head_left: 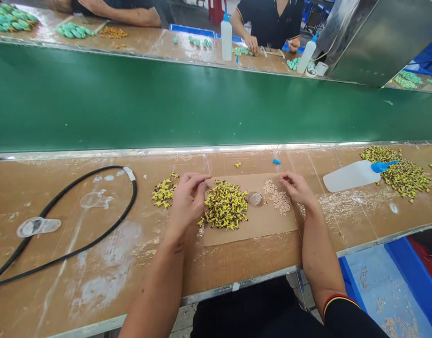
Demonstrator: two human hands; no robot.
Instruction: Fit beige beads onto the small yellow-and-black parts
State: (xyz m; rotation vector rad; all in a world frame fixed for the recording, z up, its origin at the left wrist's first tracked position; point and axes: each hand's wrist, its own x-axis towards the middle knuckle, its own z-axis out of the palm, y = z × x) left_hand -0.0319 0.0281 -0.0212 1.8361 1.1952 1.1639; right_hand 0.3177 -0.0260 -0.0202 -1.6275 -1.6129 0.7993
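A brown cardboard sheet (251, 232) lies on the bench between my hands. On its left part is a heap of small yellow-and-dark-brown pieces (226, 205), and on its right a scatter of tiny beige pieces (281, 203). A small clear round dish (255, 199) stands between them. My left hand (192, 199) is closed, thumb to fingers, by the sheet's far left corner, beside the yellow heap. Near the far right corner, just above the beige pieces, my right hand (296, 188) is pinched. What either pinch holds is too small or hidden to tell.
Left of my left hand lies a smaller yellow pile (164, 191), then a black cable loop (133, 202). To the right are a white squeeze bottle (352, 176) and a large yellow pile (405, 176). A green belt (201, 105) separates me from co-workers' hands (251, 44) opposite.
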